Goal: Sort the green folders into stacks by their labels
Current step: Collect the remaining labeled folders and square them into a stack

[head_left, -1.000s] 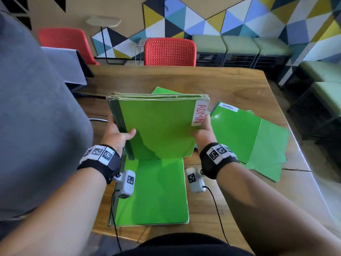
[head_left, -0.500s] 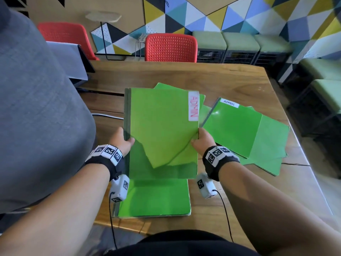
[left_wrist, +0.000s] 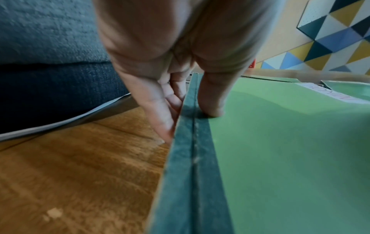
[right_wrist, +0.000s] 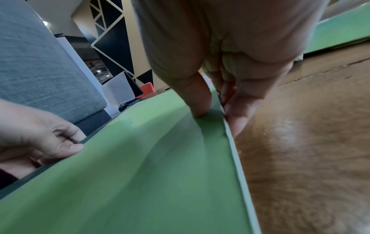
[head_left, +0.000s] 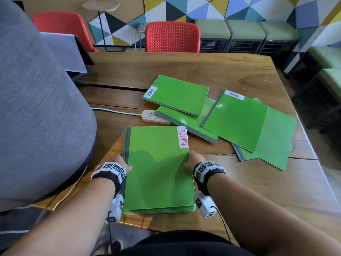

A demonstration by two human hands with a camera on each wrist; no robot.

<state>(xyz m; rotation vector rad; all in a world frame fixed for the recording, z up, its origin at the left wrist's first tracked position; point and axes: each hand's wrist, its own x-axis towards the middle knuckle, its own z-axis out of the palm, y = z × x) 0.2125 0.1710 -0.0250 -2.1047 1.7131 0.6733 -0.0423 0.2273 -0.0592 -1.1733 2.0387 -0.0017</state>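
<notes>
A stack of green folders (head_left: 158, 172) lies flat on the wooden table (head_left: 203, 71) near its front edge; the top one bears a red ADMIN label (head_left: 183, 137). My left hand (head_left: 120, 163) pinches the stack's dark spine edge (left_wrist: 192, 142), thumb on top, fingers at the side. My right hand (head_left: 193, 159) pinches the opposite edge (right_wrist: 230, 142), thumb pressing the bowed top cover (right_wrist: 160, 158). Farther back lie loose green folders: one with a black ADMIN label (head_left: 177, 95), another ADMIN folder (head_left: 236, 119), and more underneath (head_left: 276, 143).
A white power strip (head_left: 153, 117) with its cable sits just beyond the stack, partly under a folder. A person in grey (head_left: 36, 108) stands close at the left. Red chairs (head_left: 172, 36) and green stools (head_left: 243, 32) line the far side.
The bundle of folders, held upright a second ago, has been tipped down and laid flat on the folder near the front edge. Both hands still hold its side edges.
</notes>
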